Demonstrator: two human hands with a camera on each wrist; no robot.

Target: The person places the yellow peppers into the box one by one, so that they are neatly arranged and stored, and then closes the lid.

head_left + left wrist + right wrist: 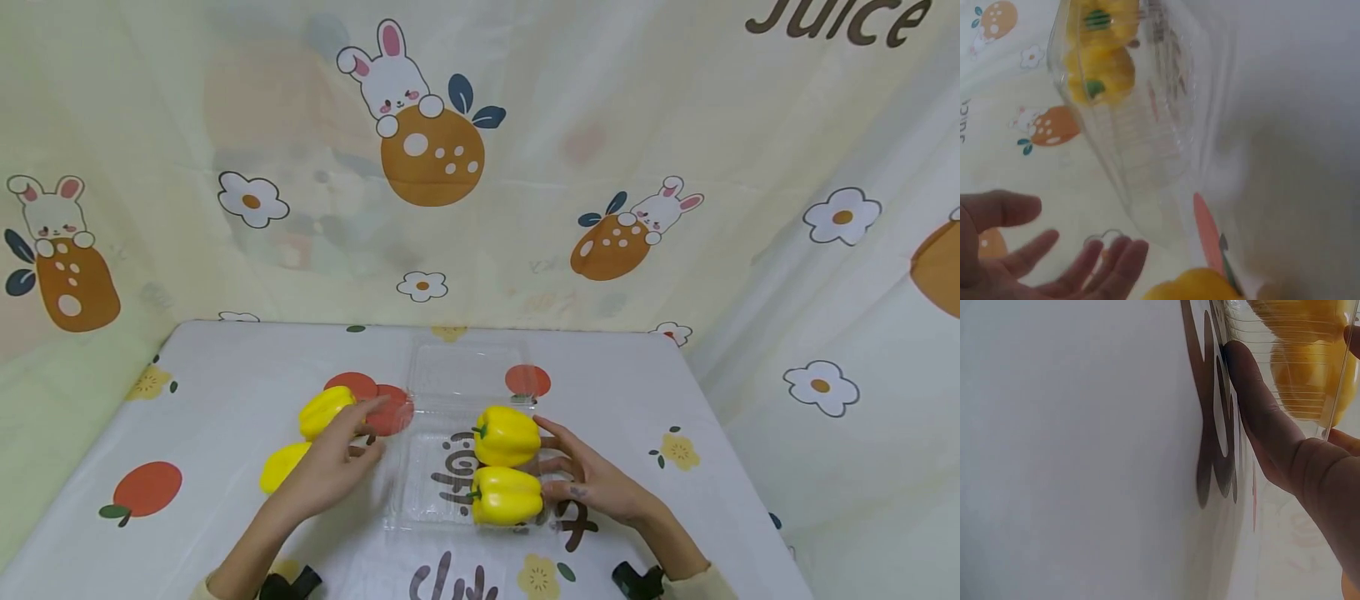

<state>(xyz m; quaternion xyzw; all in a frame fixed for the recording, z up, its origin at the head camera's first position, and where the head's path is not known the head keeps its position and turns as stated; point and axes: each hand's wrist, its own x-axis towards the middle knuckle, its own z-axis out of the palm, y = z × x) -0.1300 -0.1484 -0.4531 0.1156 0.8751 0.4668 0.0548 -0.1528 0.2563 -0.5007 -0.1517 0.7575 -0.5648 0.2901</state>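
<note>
Two yellow bell peppers, a far one (507,436) and a near one (507,497), lie side by side in the right half of a clear plastic container (420,492), green stems pointing left. My right hand (600,483) grips the container's right side, its thumb (1266,419) along the outside of the ridged wall and its fingers over the rim beside the peppers. To the left, my left hand (337,467) hovers with spread, relaxed fingers and holds nothing. It partly covers two more yellow peppers, one farther (322,414) and one nearer (282,468), on the table.
The container's clear lid (468,371) lies folded back, away from me. A white printed cloth (232,400) covers the table, and a printed curtain (517,250) hangs behind its far edge. Black wrist devices (637,581) sit at both wrists.
</note>
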